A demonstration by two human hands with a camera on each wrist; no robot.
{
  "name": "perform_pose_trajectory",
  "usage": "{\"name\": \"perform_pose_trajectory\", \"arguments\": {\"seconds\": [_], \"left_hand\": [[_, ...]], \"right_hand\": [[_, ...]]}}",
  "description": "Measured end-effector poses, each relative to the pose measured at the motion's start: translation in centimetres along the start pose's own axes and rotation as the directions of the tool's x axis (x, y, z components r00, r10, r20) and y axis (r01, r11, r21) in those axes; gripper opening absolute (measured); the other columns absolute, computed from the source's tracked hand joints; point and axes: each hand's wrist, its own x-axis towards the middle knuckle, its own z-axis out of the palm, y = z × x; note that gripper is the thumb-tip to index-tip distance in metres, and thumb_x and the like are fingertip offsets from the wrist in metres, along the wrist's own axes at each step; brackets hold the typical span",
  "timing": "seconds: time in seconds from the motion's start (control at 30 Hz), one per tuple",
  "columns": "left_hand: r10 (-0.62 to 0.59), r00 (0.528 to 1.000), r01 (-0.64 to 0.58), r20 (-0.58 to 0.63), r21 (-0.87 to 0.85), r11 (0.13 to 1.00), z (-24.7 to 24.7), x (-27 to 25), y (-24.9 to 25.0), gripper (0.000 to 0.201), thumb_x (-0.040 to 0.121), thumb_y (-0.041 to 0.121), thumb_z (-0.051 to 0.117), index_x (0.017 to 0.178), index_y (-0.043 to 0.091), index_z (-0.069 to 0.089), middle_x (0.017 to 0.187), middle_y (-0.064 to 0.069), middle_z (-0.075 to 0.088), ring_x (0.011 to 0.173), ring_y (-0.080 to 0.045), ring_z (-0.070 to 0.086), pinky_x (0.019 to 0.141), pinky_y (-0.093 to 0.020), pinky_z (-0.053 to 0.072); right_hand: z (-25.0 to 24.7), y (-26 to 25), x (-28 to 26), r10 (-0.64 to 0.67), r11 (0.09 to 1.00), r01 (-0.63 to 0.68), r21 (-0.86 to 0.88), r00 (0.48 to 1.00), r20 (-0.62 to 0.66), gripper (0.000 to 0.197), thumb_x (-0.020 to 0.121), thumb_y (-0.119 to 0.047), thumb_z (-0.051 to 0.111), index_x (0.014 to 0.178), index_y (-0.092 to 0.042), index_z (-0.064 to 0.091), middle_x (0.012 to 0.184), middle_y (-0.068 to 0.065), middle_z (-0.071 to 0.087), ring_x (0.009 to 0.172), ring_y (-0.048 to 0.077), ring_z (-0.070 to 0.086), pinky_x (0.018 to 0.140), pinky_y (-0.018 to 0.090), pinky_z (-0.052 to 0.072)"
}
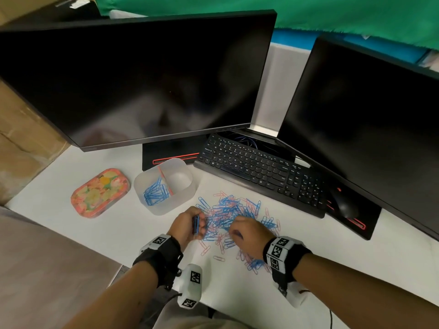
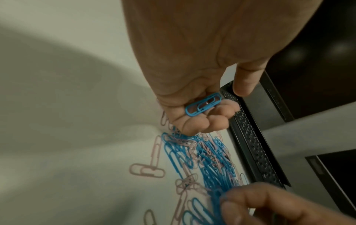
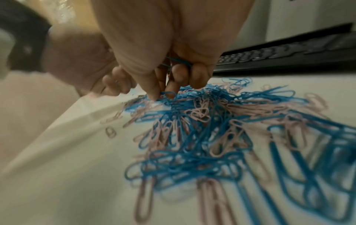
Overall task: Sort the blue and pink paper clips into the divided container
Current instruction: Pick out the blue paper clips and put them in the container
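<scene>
A mixed heap of blue and pink paper clips [image 1: 234, 213] lies on the white desk in front of the keyboard. My left hand [image 1: 190, 225] hovers at the heap's left edge, its curled fingers holding a few blue clips [image 2: 203, 105]. My right hand [image 1: 240, 230] reaches down into the heap, thumb and forefinger pinching a blue clip [image 3: 168, 93], with more blue clips tucked under its curled fingers. The translucent divided container [image 1: 183, 193] stands to the upper left of the heap. Its left compartment holds several blue clips [image 1: 155, 192]; the right compartment looks bare.
A floral tin lid [image 1: 99, 192] lies left of the container. A black keyboard [image 1: 261, 172] and mouse [image 1: 345, 203] sit behind the heap under two dark monitors [image 1: 142, 79]. Stray pink clips [image 1: 218, 258] lie near the desk's front edge.
</scene>
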Motion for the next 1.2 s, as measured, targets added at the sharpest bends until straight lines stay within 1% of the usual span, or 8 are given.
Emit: {"name": "perform_pose_trajectory", "arguments": {"seconds": [0.1, 0.2, 0.37, 0.53, 0.67, 0.87, 1.07, 1.2], "left_hand": [[0.101, 0.995, -0.100, 0.017, 0.341, 0.935, 0.0, 0.4, -0.5, 0.025, 0.088, 0.024, 0.057, 0.067, 0.010, 0.052, 0.059, -0.004, 0.048, 0.048, -0.016, 0.039, 0.048, -0.023, 0.029], [0.276, 0.954, -0.268, 0.120, 0.755, 0.598, 0.7, 0.3, -1.3, 0.011, 0.079, 0.031, 0.067, 0.077, 0.021, 0.063, 0.070, 0.002, 0.064, 0.061, -0.013, 0.055, 0.059, -0.024, 0.044], [0.313, 0.873, -0.418, 0.375, 0.905, 0.081, 3.3, 0.1, -3.0, 0.012, 0.083, 0.036, 0.062, 0.089, 0.026, 0.059, 0.090, 0.005, 0.064, 0.080, -0.015, 0.058, 0.072, -0.024, 0.045], [0.310, 0.879, -0.381, 0.361, 0.925, 0.002, 4.0, 1.0, -4.1, 0.018, 0.083, 0.036, 0.058, 0.082, 0.024, 0.046, 0.093, 0.001, 0.059, 0.082, -0.021, 0.057, 0.071, -0.029, 0.046], [0.296, 0.878, -0.390, 0.377, 0.921, -0.017, 4.1, 1.2, -4.0, 0.012, 0.084, 0.031, 0.056, 0.082, 0.024, 0.046, 0.094, 0.002, 0.058, 0.083, -0.022, 0.058, 0.074, -0.032, 0.051], [0.275, 0.887, -0.390, 0.372, 0.921, 0.014, 4.3, 1.3, -3.5, 0.006, 0.082, 0.020, 0.051, 0.080, 0.025, 0.052, 0.094, 0.002, 0.060, 0.084, -0.020, 0.059, 0.076, -0.031, 0.053], [0.325, 0.907, -0.380, 0.267, 0.853, 0.358, 4.0, 1.1, -2.5, 0.013, 0.084, 0.019, 0.065, 0.076, 0.027, 0.059, 0.079, 0.009, 0.062, 0.074, -0.009, 0.056, 0.063, -0.008, 0.039], [0.269, 0.944, -0.322, 0.193, 0.723, 0.612, 3.8, 0.9, -1.6, 0.020, 0.081, 0.012, 0.068, 0.089, 0.029, 0.065, 0.075, 0.011, 0.061, 0.066, -0.006, 0.056, 0.069, -0.018, 0.046]], "right_hand": [[-0.8, 0.1, 0.1, 0.117, 0.969, -0.098, 0.226, 0.991, -0.073, 0.010, 0.089, -0.013, 0.059, 0.088, -0.011, 0.069, 0.085, -0.003, 0.065, 0.079, 0.012, 0.062, 0.075, 0.023, 0.052], [-1.4, 0.5, 0.3, 0.278, 0.886, -0.217, 0.410, 0.956, -0.095, 0.009, 0.088, -0.013, 0.060, 0.082, -0.015, 0.067, 0.082, -0.003, 0.070, 0.076, 0.010, 0.064, 0.074, 0.022, 0.052], [-2.5, 1.2, 0.9, 0.454, 0.684, -0.324, 0.653, 0.890, -0.034, 0.009, 0.088, -0.006, 0.060, 0.088, -0.012, 0.067, 0.086, 0.005, 0.073, 0.087, 0.013, 0.067, 0.078, 0.020, 0.046], [-3.1, 1.5, 0.7, 0.517, 0.547, -0.335, 0.767, 0.856, 0.005, 0.008, 0.086, -0.004, 0.062, 0.085, -0.011, 0.065, 0.087, 0.009, 0.072, 0.058, -0.006, 0.057, 0.063, 0.016, 0.039], [-3.5, 1.7, 0.6, 0.551, 0.490, -0.360, 0.794, 0.834, 0.038, 0.007, 0.088, -0.005, 0.062, 0.092, -0.008, 0.066, 0.082, 0.007, 0.072, 0.053, -0.002, 0.051, 0.051, 0.012, 0.037], [-3.9, 1.7, 0.6, 0.573, 0.337, -0.344, 0.877, 0.814, 0.099, 0.007, 0.091, -0.004, 0.056, 0.095, -0.005, 0.062, 0.072, 0.009, 0.068, 0.052, 0.011, 0.039, 0.042, 0.021, 0.028], [-4.8, 1.3, 1.0, 0.591, 0.216, -0.325, 0.921, 0.794, 0.141, 0.009, 0.094, -0.008, 0.050, 0.090, -0.010, 0.058, 0.056, 0.002, 0.048, 0.056, 0.015, 0.048, 0.051, 0.025, 0.028], [-5.3, 0.8, 1.2, 0.573, 0.122, -0.340, 0.932, 0.791, 0.213, 0.006, 0.096, -0.014, 0.049, 0.095, -0.013, 0.055, 0.056, 0.000, 0.045, 0.061, 0.021, 0.057, 0.063, 0.030, 0.042]]}}
